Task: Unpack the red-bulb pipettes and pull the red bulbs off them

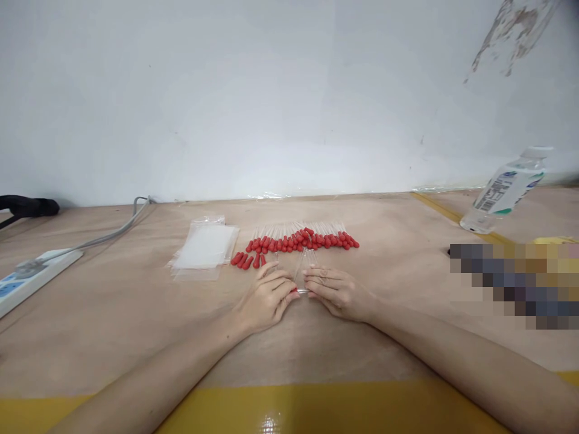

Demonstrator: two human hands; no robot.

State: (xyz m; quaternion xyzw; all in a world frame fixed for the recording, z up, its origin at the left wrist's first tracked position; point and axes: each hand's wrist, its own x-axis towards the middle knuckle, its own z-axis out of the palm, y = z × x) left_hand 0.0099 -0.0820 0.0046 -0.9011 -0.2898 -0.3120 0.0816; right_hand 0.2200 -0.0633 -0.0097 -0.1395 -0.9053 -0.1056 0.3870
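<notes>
My left hand (266, 299) is closed, with a red rubber bulb (295, 290) pinched between thumb and fingers and mostly hidden. In my right hand (342, 294) the fingers close on a clear glass dropper tube (303, 291), which lies level between the two hands. Its left end meets the bulb; how far it sits inside I cannot tell. Several loose glass tubes (308, 258) lie just beyond my fingertips. Loose red bulbs (246, 261) rest beyond my left hand. Farther back is a row of droppers (289, 242), red bulbs towards me and glass ends towards the wall.
A stack of clear zip bags (201, 247) lies left of the droppers. At far left is a power strip (43, 271) with a grey cable (113, 232). A plastic bottle (506, 190) stands at right, near a blurred patch. Behind the table rises a white wall (271, 102).
</notes>
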